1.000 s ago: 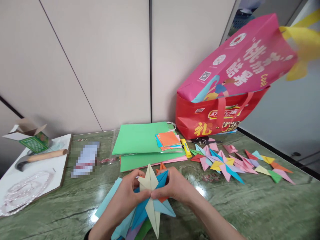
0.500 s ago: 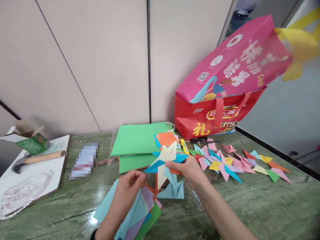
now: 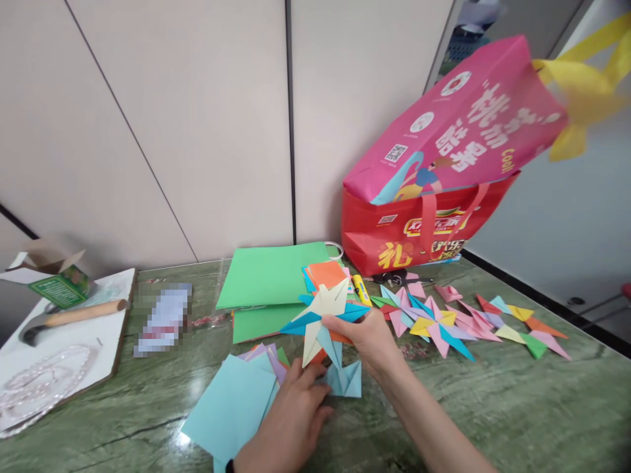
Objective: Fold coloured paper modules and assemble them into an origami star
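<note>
Star in hand: the many-pointed folded-paper star in cream, bright blue and pale blue [image 3: 319,315] is up in front of me, cream points facing the person, its right side in the right hand [image 3: 369,338].
Right fingers: closed on the star; the thumb lies flat on its near face, tip close to the middle, while the other fingers go behind it, mostly out of my sight.
Left fingers: on the left hand [image 3: 296,417] they are bent and a little spread, below the star's lower points; I can't tell whether they pinch anything.
By the left fingertips: a pale-blue folded-paper piece [image 3: 351,380], partly covered by the star.
Left of that hand: a fanned pile of flat pale-blue paper sheets [image 3: 229,404], with purple paper edges [image 3: 270,355] showing at its far side.
Behind the star: large green paper sheets [image 3: 271,276], small orange paper squares [image 3: 325,274] on top, and a yellow tube [image 3: 361,290] just beside them.
Off to the right: a spread of multicoloured folded-paper stars [image 3: 434,322], apart from both hands, on the green marbled tabletop [image 3: 493,420].
</note>
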`<state>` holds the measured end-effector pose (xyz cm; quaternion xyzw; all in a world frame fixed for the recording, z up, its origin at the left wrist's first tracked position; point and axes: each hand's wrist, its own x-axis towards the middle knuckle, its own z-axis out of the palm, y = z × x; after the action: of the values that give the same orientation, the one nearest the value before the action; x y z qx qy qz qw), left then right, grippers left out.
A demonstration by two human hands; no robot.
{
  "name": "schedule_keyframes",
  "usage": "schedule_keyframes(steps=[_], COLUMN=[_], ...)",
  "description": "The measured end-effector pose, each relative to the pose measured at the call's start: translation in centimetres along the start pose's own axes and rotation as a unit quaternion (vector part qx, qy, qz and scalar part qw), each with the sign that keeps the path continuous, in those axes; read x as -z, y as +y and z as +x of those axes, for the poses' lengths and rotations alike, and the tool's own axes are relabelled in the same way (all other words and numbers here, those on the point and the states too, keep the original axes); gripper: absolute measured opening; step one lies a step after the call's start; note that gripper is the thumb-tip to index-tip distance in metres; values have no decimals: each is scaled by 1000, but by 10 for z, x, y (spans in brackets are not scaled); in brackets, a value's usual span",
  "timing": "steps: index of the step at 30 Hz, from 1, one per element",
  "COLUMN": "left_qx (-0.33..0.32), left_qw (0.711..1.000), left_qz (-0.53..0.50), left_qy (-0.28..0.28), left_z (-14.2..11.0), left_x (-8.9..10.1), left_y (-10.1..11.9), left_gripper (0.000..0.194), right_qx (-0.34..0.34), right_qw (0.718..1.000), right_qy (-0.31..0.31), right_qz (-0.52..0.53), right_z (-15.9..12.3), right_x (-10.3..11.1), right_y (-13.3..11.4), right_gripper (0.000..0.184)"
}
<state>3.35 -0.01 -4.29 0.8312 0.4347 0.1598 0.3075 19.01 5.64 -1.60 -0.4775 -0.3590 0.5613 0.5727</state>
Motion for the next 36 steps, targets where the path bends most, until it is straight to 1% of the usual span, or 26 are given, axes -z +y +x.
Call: schedule_keyframes(steps=[4,7,8,10,12,13,14,16,18,20,23,25,28,31,34,35,36], left_qx=[-5,39,51,52,21,8,1,8,22,34,8,-6,-11,33,87,93,95], left_qw=[998,994,992,989,988,987,987,988,983,976,956,945,942,930,903,893,883], left_qz=[-59,-93,-101,-123,-147,-155,-156,-156,-179,-210,-285,-322,-335,-365,-420,-440,-459], left_qy=[25,48,55,62,48,34,21,-9,-28,-52,-66,-61,-30,-20,-21,-19,-9], left_z=[5,8,8,5,2,0,-2,-5,-7,-9,-12,-14,-14,-14,-14,-14,-14], left_x=[-6,-10,-9,-6,2,7,12,23,34,44,58,67,75,77,77,77,77], left_y=[-7,-10,-9,-5,3,7,11,18,23,25,23,21,19,18,19,19,19], left_gripper=[25,21,22,31,45,44,37,22,17,15,13,12,12,11,12,15,22], right_qx=[24,26,25,31,44,50,51,43,26,12,2,1,3,2,0,0,1], right_qw=[1000,999,999,999,998,998,998,999,999,998,998,997,997,997,998,998,998], right_qy=[-10,-14,-12,-7,0,5,11,24,34,37,35,36,36,34,31,29,27], right_qz=[-17,-23,-26,-32,-37,-35,-28,-2,27,45,61,69,73,66,63,64,64], right_z=[-1,-1,-1,-1,-1,0,0,1,1,2,2,2,2,2,1,1,1], right_x=[0,-1,-1,0,0,0,0,0,-1,-1,-2,-2,-2,-2,-2,-2,-2], right_y=[2,2,2,2,2,2,2,1,1,1,2,3,3,4,5,5,5], right_gripper=[27,26,26,25,23,22,23,27,30,31,32,33,35,33,33,33,34])
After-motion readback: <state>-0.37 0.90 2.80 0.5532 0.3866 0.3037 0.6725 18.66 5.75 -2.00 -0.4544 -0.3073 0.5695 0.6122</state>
